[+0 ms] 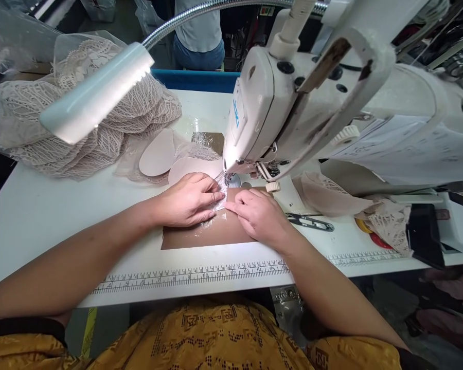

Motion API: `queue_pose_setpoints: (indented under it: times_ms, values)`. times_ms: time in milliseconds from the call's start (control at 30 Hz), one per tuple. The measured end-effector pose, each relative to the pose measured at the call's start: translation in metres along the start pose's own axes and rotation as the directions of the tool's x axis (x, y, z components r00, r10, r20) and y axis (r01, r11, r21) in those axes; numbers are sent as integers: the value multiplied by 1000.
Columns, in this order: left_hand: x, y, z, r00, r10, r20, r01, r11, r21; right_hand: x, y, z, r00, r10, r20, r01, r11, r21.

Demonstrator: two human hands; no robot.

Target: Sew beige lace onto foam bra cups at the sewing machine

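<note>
A small piece of white lace fabric [219,198] lies under the needle area of a white sewing machine [293,103]. My left hand [187,200] lies flat on the lace, fingers pressed together on its left side. On its right edge, my right hand [256,213] rests with curled fingers whose tips pinch the lace. Both hands sit on a brown patch [204,234] of the white table [42,216]. Beige padded cups [158,154] lie just behind my left hand.
A heap of cream lace [61,128] fills the back left, under a lamp head [96,100]. Thread snips [310,222] lie right of my right hand, with more lace pieces [386,221] beyond. A printed ruler [193,275] runs along the table's front edge. Another person [198,31] stands behind.
</note>
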State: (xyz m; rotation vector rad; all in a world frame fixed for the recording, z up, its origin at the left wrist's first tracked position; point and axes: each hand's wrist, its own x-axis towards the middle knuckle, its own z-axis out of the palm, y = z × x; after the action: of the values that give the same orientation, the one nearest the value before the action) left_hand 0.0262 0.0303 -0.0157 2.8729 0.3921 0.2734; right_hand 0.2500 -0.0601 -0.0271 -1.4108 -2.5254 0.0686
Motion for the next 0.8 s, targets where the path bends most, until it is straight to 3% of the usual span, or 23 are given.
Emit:
queue_pose_setpoints:
  times_ms: [333,633,800]
  values:
    - [-1,-1,-6,998,51,32,-46,990,-135,0,1,-1,1000,3,-29,-2,1000,19]
    - [0,3,-6,995,83,48,-80,995,-58,-1,-1,-1,990,102,-92,-86,983,163]
    - [0,5,-6,992,112,56,-111,994,-18,0,-4,0,990,99,-99,-76,973,217]
